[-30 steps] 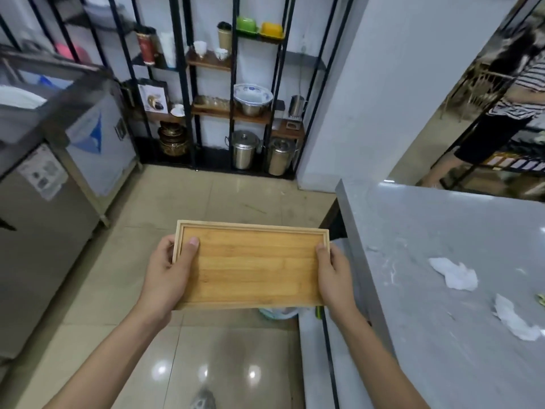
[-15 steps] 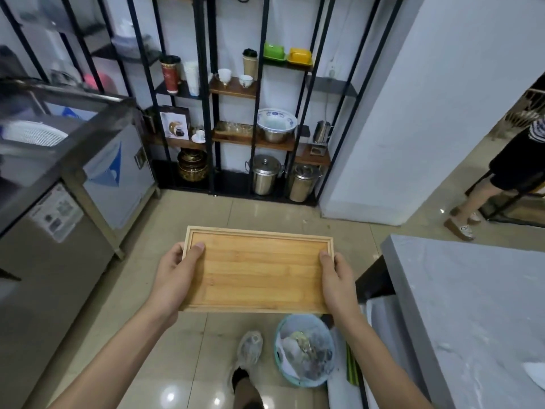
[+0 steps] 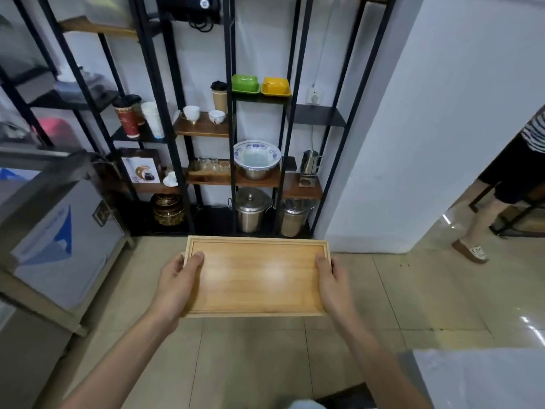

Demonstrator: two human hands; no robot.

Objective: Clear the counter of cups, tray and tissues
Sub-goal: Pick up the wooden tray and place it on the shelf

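An empty bamboo tray (image 3: pixel 256 276) is held level over the tiled floor, in front of the shelf rack. My left hand (image 3: pixel 177 286) grips its left short edge with the thumb on top. At the right short edge, my right hand (image 3: pixel 333 283) holds it the same way. Only a corner of the grey counter (image 3: pixel 483 379) shows at the bottom right. No tissues are in view. Several cups stand on the rack, among them two white teacups (image 3: pixel 203 113) on a wooden shelf.
A black metal shelf rack (image 3: pixel 230 128) with bowls, paper cups and steel pots (image 3: pixel 250 209) stands straight ahead. A steel cabinet (image 3: pixel 56 237) is at the left, a white wall (image 3: pixel 427 128) at the right. A person's leg (image 3: pixel 483 225) passes at the far right.
The view has swung away from the counter and come closer to the shelf rack. The tray stays in both hands. The tissues and the floor bin have left the view.
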